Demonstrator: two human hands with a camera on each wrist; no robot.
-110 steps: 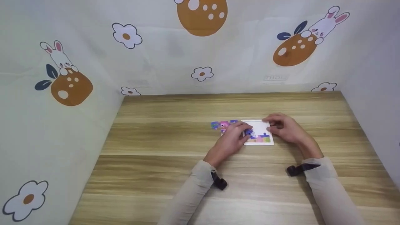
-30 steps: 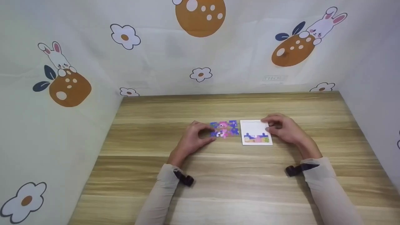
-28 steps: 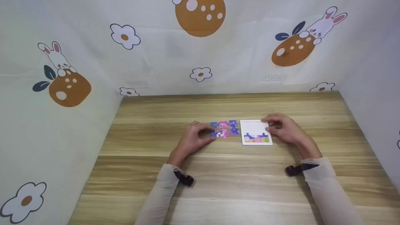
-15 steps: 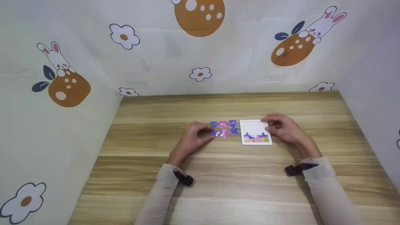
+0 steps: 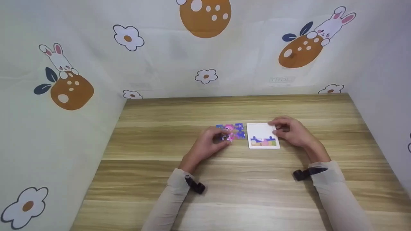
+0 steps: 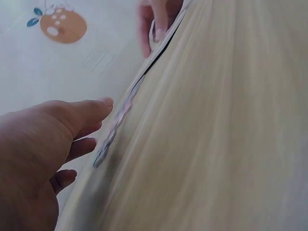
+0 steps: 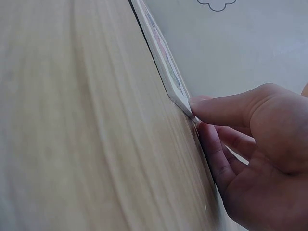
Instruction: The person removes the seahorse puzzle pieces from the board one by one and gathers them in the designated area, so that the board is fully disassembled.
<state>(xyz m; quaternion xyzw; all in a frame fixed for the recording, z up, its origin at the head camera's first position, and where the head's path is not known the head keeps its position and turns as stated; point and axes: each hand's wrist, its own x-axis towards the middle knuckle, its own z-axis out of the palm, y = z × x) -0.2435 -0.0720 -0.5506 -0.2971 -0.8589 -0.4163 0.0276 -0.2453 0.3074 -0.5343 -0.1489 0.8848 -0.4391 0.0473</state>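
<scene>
A white puzzle tray lies flat on the wooden table, with a row of joined jigsaw pieces along its near side and bare white above. Left of the tray, several loose jigsaw pieces in blue, purple and pink lie in two rows. Over the left end of these reaches my left hand, thumb and fingers apart; the left wrist view shows a gap between them and the pieces. My right hand holds the tray's right edge near the far corner, its thumb on the rim.
The wooden table extends toward me and to both sides. A pale patterned sheet encloses it at the back and sides. A dark camera is strapped at each sleeve cuff.
Earlier my left hand was at the tray's left side with a blue piece; it withdrew left to the loose pieces, then shifted slightly right over them. My right hand stays at the tray.
</scene>
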